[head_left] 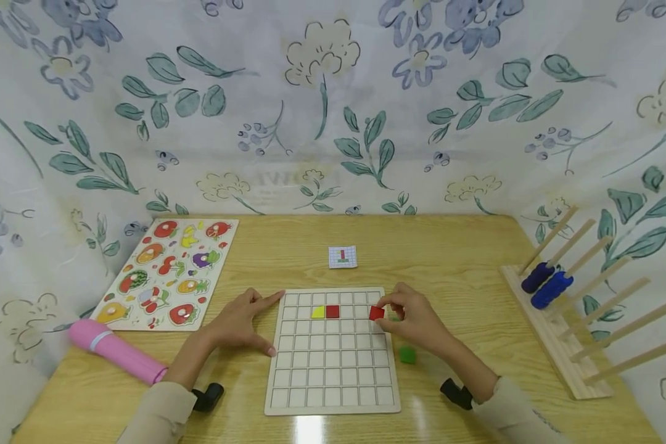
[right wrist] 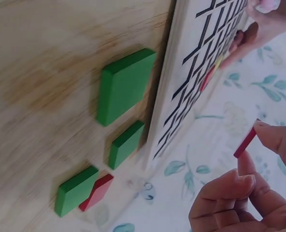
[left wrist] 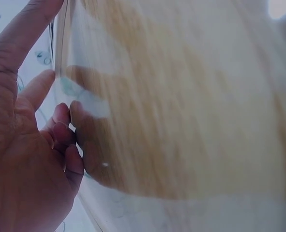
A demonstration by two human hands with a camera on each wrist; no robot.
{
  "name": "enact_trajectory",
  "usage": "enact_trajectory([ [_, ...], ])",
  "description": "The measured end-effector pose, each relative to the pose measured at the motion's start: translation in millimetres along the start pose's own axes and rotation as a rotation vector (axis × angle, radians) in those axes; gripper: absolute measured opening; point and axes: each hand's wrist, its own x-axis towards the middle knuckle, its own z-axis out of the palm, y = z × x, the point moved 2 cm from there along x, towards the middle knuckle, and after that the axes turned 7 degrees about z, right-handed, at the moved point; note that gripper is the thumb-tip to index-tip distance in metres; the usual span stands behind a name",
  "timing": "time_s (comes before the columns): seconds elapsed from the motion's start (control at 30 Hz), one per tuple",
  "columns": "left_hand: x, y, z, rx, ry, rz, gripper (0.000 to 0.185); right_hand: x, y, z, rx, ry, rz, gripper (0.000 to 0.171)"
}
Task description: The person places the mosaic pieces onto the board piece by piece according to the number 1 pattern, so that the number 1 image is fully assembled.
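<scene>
A pale wooden grid board (head_left: pixel 333 364) lies in the middle of the table. My left hand (head_left: pixel 241 324) steadies its left edge, index finger at the upper corner and thumb lower down; the other fingers curl inward in the left wrist view. Between thumb and fingertip, my right hand (head_left: pixel 416 317) pinches a red square tile (head_left: pixel 376 313) over the board's upper right squares. A yellow piece (head_left: pixel 318 312) and another red tile (head_left: pixel 332 311) sit side by side near the top of the grid. Right of the board, several green tiles (right wrist: pixel 128 87) and a red tile (right wrist: pixel 97 192) lie on the wood.
Beyond the board is a small card (head_left: pixel 342 256) with a coloured grid pattern. A fruit puzzle (head_left: pixel 169 265) and a pink cylinder (head_left: pixel 119 354) lie on the left. On the right stands a wooden peg rack (head_left: pixel 555 333) with blue rings. Floral cloth (head_left: pixel 333 154) hangs behind.
</scene>
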Motion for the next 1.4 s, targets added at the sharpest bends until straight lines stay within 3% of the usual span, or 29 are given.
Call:
enact_trajectory([
  [0.4, -0.5, -3.8, 3.8, -0.017, -0.021, -0.024, 0.118, 10.0, -9.6, 19.3, -0.026, -0.039, -0.027, 0.017],
  [0.67, -0.2, 0.1, 1.9, -0.004, -0.009, -0.002, 0.118, 17.0, -18.3, 29.0, -0.041, -0.042, -0.038, 0.018],
  [1.4, 0.5, -1.4, 1.1, 0.017, -0.005, 0.015, 0.118, 31.3, -34.5, 55.8, -0.231, -0.117, -0.103, 0.022],
])
